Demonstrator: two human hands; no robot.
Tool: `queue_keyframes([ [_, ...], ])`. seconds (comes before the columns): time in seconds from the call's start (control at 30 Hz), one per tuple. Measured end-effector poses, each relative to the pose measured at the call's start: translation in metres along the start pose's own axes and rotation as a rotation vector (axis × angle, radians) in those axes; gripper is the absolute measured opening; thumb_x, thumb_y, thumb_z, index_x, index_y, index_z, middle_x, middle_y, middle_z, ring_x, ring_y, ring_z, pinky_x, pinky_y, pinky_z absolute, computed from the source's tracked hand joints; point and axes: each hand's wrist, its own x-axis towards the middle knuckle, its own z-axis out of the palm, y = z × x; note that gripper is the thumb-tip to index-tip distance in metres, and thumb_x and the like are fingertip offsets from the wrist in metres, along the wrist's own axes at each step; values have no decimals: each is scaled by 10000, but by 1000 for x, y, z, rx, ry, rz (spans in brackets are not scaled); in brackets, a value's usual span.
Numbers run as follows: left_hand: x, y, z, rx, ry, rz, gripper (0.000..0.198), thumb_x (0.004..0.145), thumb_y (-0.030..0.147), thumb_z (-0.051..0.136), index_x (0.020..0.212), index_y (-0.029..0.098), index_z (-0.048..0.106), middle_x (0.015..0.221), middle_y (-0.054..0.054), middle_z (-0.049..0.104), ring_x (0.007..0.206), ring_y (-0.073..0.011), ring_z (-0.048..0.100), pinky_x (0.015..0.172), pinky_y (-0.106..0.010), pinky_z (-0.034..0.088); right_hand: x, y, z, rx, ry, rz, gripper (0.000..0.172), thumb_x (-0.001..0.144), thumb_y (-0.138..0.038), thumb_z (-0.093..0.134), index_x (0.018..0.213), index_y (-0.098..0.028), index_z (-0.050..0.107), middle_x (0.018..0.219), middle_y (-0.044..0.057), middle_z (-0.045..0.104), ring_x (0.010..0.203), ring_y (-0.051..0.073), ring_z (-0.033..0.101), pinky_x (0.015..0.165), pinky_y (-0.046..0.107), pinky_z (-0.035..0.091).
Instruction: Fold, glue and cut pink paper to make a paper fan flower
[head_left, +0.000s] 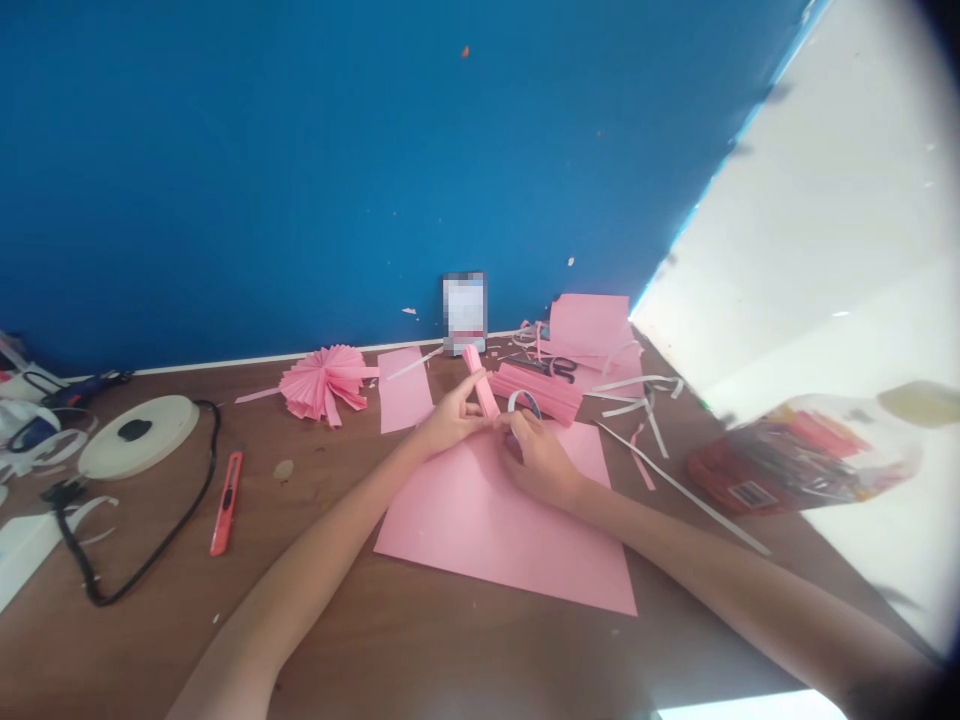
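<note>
A narrow pleated strip of pink paper [481, 382] stands tilted over the desk, pinched in the fingers of my left hand [454, 415]. My right hand [538, 458] is curled close by, its fingertips at the strip's lower end. A roll of tape [525, 402] rises from behind the right fingers, which appear closed on it; its lower part is hidden. Under both hands lies a large pink paper sheet [502, 530]. Just behind the right hand is a wider pleated pink paper piece [540, 392].
A pink paper rosette [326, 385] and a smaller sheet [403, 388] lie at back left. Scissors [551, 367], paper strips [652, 410] and a plastic bag [810, 450] are rightward. A red cutter [226, 503] and black cable [161, 550] lie left. A phone [465, 312] leans against the wall.
</note>
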Motion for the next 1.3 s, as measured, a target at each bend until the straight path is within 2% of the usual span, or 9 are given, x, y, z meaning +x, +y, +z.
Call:
queue_keyframes([
  [0.13,0,4,2,14,89,69,916,694,304,742,1455,289,231,1478,-187,290,935,-192,630,766,-304,519,-3,-2,-4,-9,113,39,221,794,-76,444,971,-206,468,915,77,576,879,228,522,744,358,432],
  [0.37,-3,5,7,131,52,121,862,726,287,713,1444,340,239,1536,-143,155,935,-163,627,798,-300,518,2,-3,-9,75,165,161,172,818,-132,452,972,-209,468,918,62,585,846,207,556,712,330,442],
  [0.47,-3,4,7,137,35,110,852,743,294,696,1449,342,222,1531,-149,169,930,-164,631,792,-301,516,3,-3,-9,91,145,169,169,825,-131,445,971,-211,469,904,54,593,816,196,569,694,317,442],
  [0.57,-3,3,6,147,15,75,878,741,306,697,1461,318,195,1470,-169,316,903,-171,637,782,-304,509,4,-3,-8,100,149,167,156,837,-133,437,968,-211,466,905,50,600,796,187,577,678,305,441],
  [0.7,-5,2,5,147,-8,17,930,736,326,703,1477,273,143,1232,-154,572,871,-180,640,762,-303,496,3,-3,-7,98,138,172,135,843,-142,439,955,-212,466,892,40,614,762,179,587,662,297,444],
  [0.83,-6,0,5,132,-32,1,936,741,325,702,1481,231,138,984,-112,670,837,-181,646,758,-298,483,3,-1,-6,106,116,165,140,838,-135,447,952,-214,471,907,39,622,766,174,594,677,297,453],
  [0.97,-6,-1,5,126,-45,6,918,749,307,698,1480,226,149,919,-99,681,857,-190,648,772,-300,476,2,1,-4,94,107,162,169,825,-108,445,957,-209,480,902,47,626,809,183,597,690,299,454],
  [1.13,-7,3,6,163,-69,5,873,770,303,676,1477,256,165,1098,-132,644,877,-187,647,803,-318,485,2,1,-5,97,104,178,171,823,-106,444,953,-208,490,897,47,629,825,188,597,692,302,455],
  [1.3,-4,1,7,201,60,125,846,769,296,670,1456,351,180,1461,-140,332,926,-168,632,811,-318,507,2,-2,-9,111,131,177,155,846,-144,440,980,-208,485,906,45,627,763,171,583,662,287,442],
])
